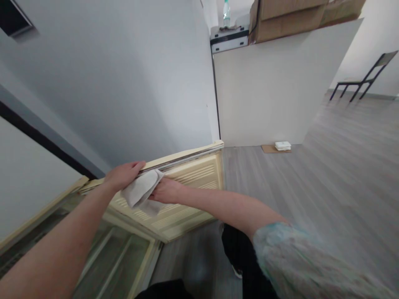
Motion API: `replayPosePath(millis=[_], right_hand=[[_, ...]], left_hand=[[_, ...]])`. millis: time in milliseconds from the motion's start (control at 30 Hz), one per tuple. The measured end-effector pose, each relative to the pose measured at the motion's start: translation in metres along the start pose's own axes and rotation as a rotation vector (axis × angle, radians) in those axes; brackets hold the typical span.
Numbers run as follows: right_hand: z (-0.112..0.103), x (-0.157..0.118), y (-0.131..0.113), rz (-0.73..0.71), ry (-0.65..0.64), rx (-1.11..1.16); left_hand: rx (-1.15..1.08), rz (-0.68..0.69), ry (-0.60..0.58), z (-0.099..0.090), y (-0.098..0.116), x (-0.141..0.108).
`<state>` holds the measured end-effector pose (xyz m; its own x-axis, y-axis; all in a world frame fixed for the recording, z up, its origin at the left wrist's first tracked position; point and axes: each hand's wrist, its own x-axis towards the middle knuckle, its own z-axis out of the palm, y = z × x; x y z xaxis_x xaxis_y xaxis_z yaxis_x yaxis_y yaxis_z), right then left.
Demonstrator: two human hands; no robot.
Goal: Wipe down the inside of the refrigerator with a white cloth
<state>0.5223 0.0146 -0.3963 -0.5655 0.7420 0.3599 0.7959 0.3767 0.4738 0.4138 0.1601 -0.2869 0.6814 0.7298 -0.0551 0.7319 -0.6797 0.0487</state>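
A small cream refrigerator (155,245) stands at the lower left with its door (199,176) swung open. My left hand (123,176) is closed over the top edge of the door, thumb side toward the cloth. In my right hand (166,191) is a folded white cloth (141,189), pressed to the inner side of the door just below the grey door seal (183,158). Part of the cloth hangs down over the ribbed inner panel. My right fingertips are hidden behind the cloth.
A grey-white wall (140,83) rises behind the door. Beyond it stand a white panel (264,91), cardboard boxes (286,20) and a plastic bottle (226,14). White packets (283,145) lie on cardboard on the wood-look floor (343,178); a chair (364,79) is far right.
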Motion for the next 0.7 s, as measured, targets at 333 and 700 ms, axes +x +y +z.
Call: replayPosePath(millis=[333, 700], right_hand=[[-0.025, -0.229, 0.065, 0.173, -0.122, -0.071], [-0.017, -0.160, 0.053, 0.173, 0.031, 0.203]], left_hand=[[0.012, -0.066, -0.026, -0.005, 0.011, -0.006], [0.042, -0.066, 0.006, -0.004, 0.014, -0.007]])
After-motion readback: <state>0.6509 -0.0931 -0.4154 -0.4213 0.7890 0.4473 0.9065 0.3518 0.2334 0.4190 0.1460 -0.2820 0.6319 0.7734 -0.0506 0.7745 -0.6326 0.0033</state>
